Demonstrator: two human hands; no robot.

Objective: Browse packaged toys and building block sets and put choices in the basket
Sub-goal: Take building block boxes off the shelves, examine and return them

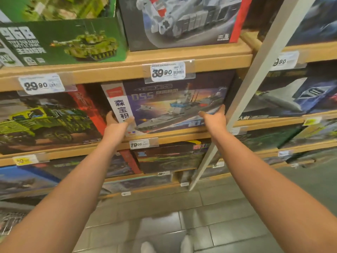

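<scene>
Cardboard in both hands: a shopper takes hold of the warship box (175, 105) at its lower corners, left hand (116, 123) wrapped round the white spine edge, right hand (214, 118) clasping the opposite corner, thumbs on the printed face. The box leans face-out on its wooden shelf (164, 136), directly under the 39.90 tag (167, 71) and just above the 79.00 tag (139, 144). To bring it out cleanly, the pull should probably be level and straight toward the body, both sides moving together so neither corner snags. Room is tight: left of the box, the truck box (45, 119) sits touching or nearly so; right of it, a white upright post (255, 73) slants close past the right fingers and could catch that edge; the upper shelf lip hangs low over its top. Below and behind, tiled floor (228, 216) offers open space. No basket is in view.
</scene>
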